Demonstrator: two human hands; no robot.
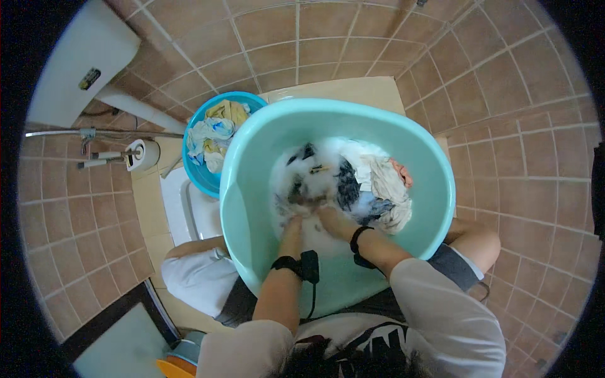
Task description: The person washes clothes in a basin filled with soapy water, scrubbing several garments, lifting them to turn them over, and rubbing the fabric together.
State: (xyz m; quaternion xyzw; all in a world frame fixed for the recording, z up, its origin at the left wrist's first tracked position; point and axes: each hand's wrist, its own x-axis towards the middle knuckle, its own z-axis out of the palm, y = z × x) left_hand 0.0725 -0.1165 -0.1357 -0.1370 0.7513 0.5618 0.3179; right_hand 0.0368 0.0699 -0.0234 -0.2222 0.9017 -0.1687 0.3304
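Observation:
Both my arms reach into a large mint-green tub of sudsy water. My left hand dips into the foam near the tub's middle, its fingers hidden. Close beside it, my right hand is also sunk in the suds, so its fingers do not show. Dark wet cloth lies under the foam just beyond both hands. To the right of them sit a black-and-white garment, a cream cloth and a small salmon-coloured cloth. Black straps circle both wrists.
A blue basin with crumpled clothes stands at the tub's far left. Beside it are a white squat toilet and a white cylindrical brush holder. Tiled walls close in behind and right. An orange basin shows lower left.

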